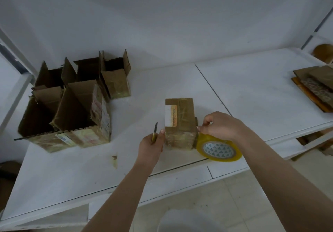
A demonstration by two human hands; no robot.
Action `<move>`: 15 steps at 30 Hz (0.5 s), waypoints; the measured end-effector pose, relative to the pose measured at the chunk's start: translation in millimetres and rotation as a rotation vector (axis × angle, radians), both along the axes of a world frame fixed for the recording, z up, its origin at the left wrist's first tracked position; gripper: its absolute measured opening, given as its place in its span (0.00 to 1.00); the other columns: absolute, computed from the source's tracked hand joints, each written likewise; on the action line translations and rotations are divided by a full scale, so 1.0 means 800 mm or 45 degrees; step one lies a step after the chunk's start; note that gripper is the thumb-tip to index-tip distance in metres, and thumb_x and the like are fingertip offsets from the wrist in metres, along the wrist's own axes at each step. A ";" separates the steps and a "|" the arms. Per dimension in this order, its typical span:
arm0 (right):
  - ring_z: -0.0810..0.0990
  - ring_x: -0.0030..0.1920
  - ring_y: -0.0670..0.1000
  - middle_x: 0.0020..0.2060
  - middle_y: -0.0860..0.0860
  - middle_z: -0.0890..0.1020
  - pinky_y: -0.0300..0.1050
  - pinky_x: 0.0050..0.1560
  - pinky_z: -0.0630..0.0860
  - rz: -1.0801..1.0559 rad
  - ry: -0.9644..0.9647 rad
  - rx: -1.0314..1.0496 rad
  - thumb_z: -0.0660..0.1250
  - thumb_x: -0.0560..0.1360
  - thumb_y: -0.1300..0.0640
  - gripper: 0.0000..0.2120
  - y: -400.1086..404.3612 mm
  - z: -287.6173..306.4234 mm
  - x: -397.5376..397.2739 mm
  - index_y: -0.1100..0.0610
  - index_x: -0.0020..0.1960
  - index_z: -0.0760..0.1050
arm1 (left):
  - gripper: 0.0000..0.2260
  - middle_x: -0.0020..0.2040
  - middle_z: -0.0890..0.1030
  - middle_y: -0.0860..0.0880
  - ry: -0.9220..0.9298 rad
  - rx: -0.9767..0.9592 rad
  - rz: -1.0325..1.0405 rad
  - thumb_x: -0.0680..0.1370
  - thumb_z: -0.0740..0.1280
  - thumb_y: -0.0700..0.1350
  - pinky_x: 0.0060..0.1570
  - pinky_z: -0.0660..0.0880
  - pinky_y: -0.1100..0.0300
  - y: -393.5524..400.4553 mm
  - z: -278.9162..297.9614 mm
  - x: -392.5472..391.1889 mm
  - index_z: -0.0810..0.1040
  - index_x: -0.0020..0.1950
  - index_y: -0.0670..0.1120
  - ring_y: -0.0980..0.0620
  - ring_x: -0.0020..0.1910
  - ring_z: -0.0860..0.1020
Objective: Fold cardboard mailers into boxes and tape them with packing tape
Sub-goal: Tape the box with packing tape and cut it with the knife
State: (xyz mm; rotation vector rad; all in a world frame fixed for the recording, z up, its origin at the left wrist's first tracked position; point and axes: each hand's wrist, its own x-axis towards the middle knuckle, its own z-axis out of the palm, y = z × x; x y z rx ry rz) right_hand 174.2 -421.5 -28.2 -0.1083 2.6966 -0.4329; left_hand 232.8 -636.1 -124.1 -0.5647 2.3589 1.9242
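Box (179,123) sits shut near the table's (72,168) front edge, so I can reach both sides. My left hand (152,146), at its 8 o'clock, curls around a small knife (155,131) and braces the box; my right hand (219,125), at 3 o'clock, pinches the tape roll (219,149) against the box, ready, I judge, for cutting.

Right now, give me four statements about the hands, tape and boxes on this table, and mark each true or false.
1. The left hand grips a small knife. True.
2. The tape roll lies left of the small box. False: it is on its right, under the right hand.
3. The boxes at the far left stand open-topped. True.
4. The stack of flat mailers sits between the hands. False: it lies at the far right.
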 end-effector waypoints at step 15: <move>0.80 0.42 0.47 0.40 0.48 0.81 0.49 0.49 0.78 -0.038 -0.062 -0.226 0.67 0.74 0.39 0.14 0.005 -0.008 0.000 0.50 0.42 0.78 | 0.17 0.31 0.73 0.51 0.429 -0.127 -0.438 0.83 0.55 0.54 0.28 0.68 0.64 0.018 0.130 -0.035 0.72 0.42 0.46 0.57 0.27 0.70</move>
